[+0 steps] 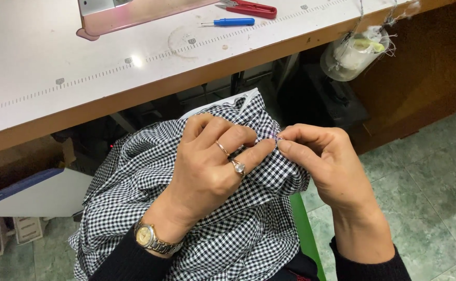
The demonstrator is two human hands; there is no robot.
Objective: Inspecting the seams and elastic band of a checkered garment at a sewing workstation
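The table (pixel 134 78) fills the top of the view, white with a ruler strip printed along it and a wood edge; the tiled floor (pixel 425 187) shows green-grey to the right; the checked cloth (pixel 134 208), black and white, lies bunched in the person's lap below the table edge, which is where the work sits; part of a pink machine base (pixel 129 15) shows at the top, and a clear cup (pixel 353 52) of thread scraps hangs off the table's right end; the left hand (pixel 207 171) (rings on two fingers, a watch (pixel 150 237) at the wrist) is clenched on a fold of the cloth, fingers curled over it, forefinger stretched toward the right hand; the right hand (pixel 327 166) pinches thumb to forefinger at the cloth's raised edge, tips touching the left forefinger; whether it grips a needle, a thread or only the cloth I cannot tell, though a small glint shows at the tips; red snips (pixel 249 8) and a blue ripper (pixel 228 22) lie untouched on the table, well apart from the hands; by my judgement the step in hand is fine work at one spot on a seam or edge; the next move calls for the left hand to keep the fold taut while the right works in small, careful pulls
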